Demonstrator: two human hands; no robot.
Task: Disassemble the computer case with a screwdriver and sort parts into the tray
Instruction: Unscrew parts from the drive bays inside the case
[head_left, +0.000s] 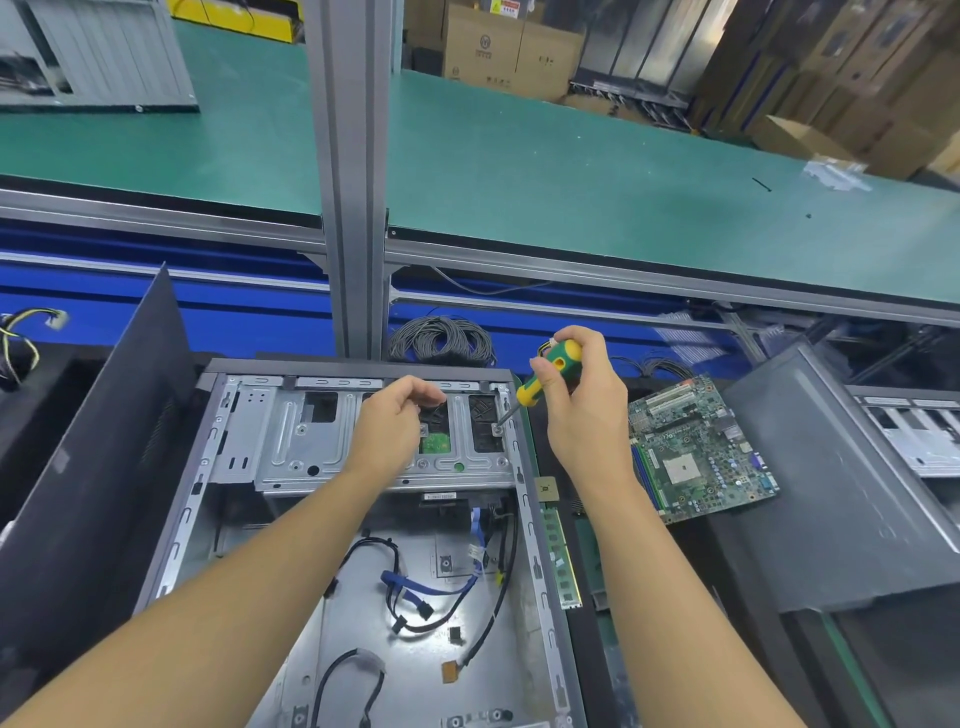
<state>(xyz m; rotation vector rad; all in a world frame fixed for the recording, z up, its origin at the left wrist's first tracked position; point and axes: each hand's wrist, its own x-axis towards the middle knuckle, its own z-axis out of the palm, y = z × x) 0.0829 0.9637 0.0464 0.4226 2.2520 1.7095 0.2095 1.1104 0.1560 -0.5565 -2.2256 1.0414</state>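
1. Gripping green-yellow screwdriver (560, 359) handle, right hand (587, 415) fingers (589, 351) clamped round it. Shaft angled down-left, tip on screw (497, 429) at right edge of drive cage (291, 441).
2. Left hand (389, 422) over cage middle, fingers (422, 391) curled toward thumb. Can't tell if pinching anything.
3. Computer case (441, 675) open at centre, cage at far end, loose cables (415, 584) on floor.
4. Right of case: RAM stick (562, 556) just beside, motherboard (696, 452) further out. Left: dark side panel (88, 467) propped up.

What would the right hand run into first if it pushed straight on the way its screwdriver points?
Most likely the screw in the metal drive cage. The right hand grips the screwdriver slanting down-left, with its tip at or just above that screw. Depth is hard to judge.
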